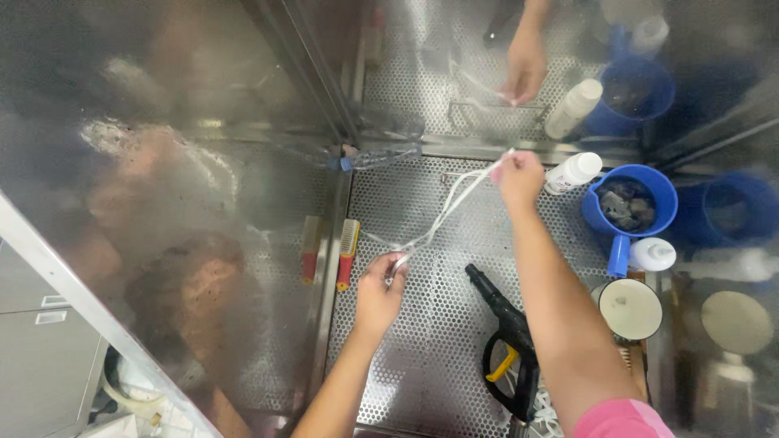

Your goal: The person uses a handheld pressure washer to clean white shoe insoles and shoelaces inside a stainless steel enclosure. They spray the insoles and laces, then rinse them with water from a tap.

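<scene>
Tubing (442, 215), thin and clear, stretches over the perforated steel sink floor (430, 341) between both hands. The right hand (519, 177) pinches its upper end, raised toward the back wall; the left hand (381, 288) grips the lower end. A black spray gun (507, 324) lies below. A blue jug (629, 203) stands right, a white bottle (574, 172) beside it, a red-handled brush (347, 253) left.

Two white plastic bottles (574, 172) (653, 254) are sitting beside the blue jug (659, 188), one lying tipped at its rim, one upright by its handle. No signs or screens showing.
</scene>
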